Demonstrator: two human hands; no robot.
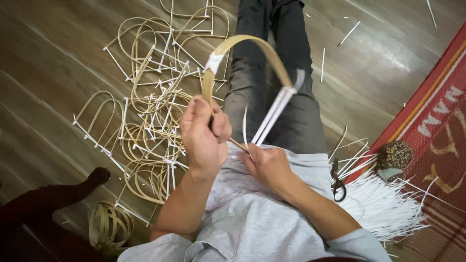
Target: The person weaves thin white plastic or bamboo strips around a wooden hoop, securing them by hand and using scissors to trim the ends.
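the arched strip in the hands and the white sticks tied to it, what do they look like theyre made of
The arched strip looks like split bamboo or rattan: tan, matte, flat and thin, bent into a smooth hoop without cracking. The white sticks look like thin plastic or paper-covered rods: uniformly white, straight and even; which one is not clear. The left hand grips the strip's end; the right hand holds the sticks.

You sat on a dark wooden floor [58,63]. Left of your fingers lay a heap of bent cane frames [150,111] and a coil of strips [109,225]; right of them lay scissors [337,182], white sticks [383,206], a red mat [437,131].
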